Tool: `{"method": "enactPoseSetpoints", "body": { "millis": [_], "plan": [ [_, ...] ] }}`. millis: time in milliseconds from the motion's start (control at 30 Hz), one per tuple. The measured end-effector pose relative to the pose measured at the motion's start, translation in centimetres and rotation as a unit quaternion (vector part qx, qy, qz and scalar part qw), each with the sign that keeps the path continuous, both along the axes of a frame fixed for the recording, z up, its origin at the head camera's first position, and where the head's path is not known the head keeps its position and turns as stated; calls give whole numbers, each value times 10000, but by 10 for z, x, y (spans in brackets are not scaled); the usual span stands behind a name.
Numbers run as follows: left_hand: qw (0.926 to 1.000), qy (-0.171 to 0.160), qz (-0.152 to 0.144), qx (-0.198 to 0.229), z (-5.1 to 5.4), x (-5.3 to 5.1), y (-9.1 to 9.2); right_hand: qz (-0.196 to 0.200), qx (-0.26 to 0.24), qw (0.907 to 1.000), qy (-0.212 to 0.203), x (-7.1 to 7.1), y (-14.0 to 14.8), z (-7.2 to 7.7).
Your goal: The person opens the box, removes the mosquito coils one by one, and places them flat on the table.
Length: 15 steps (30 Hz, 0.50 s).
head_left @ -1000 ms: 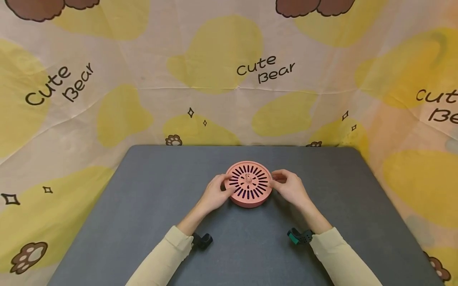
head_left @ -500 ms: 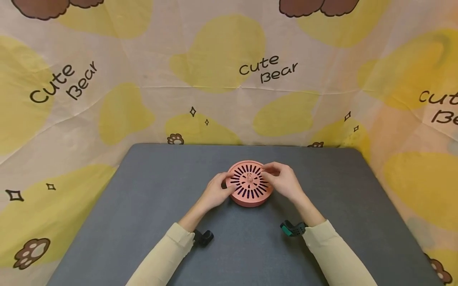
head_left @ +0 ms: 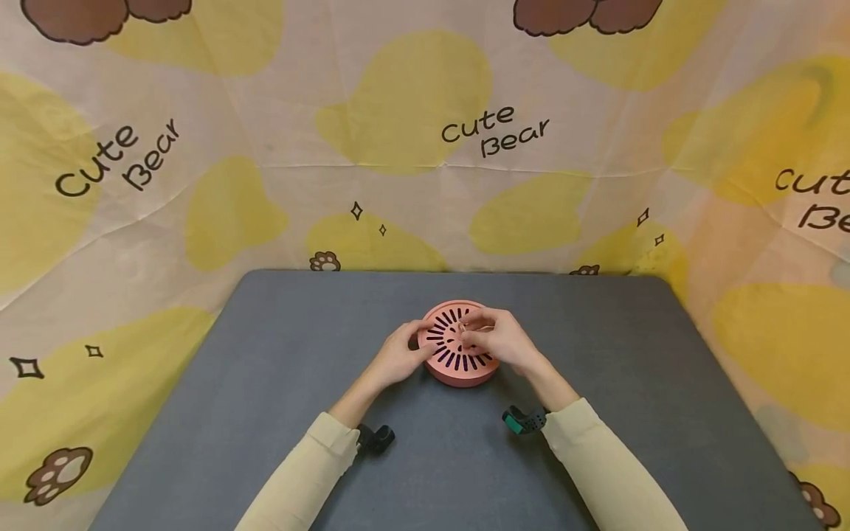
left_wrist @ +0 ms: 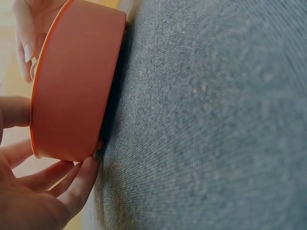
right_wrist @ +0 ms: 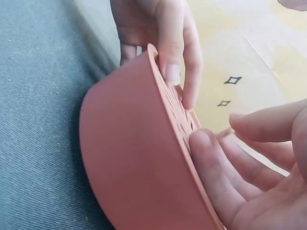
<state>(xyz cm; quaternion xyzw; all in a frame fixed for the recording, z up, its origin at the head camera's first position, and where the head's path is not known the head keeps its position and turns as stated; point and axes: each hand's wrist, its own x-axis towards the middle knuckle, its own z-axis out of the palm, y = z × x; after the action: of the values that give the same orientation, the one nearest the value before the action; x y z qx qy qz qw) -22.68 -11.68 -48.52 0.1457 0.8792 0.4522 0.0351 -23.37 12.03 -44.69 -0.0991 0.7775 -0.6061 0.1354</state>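
Note:
A round pink box with a slotted lid, which looks like a mosquito coil box [head_left: 460, 380], stands on the grey table. My left hand [head_left: 401, 355] holds its left side, with thumb and index finger at the rim and other fingers low against the wall, as the left wrist view shows. Over the slotted lid [head_left: 443, 358], my right hand [head_left: 502, 341] has its thumb and curled fingers around the small loop [right_wrist: 225, 132] at the centre. The right hand hides the right part of the lid in the head view. How firmly it pinches the loop is not visible.
The grey table [head_left: 299, 332] has rounded far corners. Behind it and at both sides hangs a printed cloth [head_left: 398, 110] with yellow patches and lettering. A dark band with a camera [head_left: 377, 440] sits at the left wrist, another band [head_left: 524, 420] at the right.
My right hand has moved left from the box's right rim, across the lid, to the loop at its centre. The left hand and the box have stayed in place.

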Motion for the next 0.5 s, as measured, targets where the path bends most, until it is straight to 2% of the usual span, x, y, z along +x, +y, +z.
{"method": "enactPoseSetpoints", "body": {
  "millis": [267,500],
  "plan": [
    [9999,-121,22,64,1,0,0,315,-270,9978,-511,-7,-1,1],
    [9998,-100,30,155,-1,0,0,672,-548,9944,-601,-11,1,3]
  ]
}}
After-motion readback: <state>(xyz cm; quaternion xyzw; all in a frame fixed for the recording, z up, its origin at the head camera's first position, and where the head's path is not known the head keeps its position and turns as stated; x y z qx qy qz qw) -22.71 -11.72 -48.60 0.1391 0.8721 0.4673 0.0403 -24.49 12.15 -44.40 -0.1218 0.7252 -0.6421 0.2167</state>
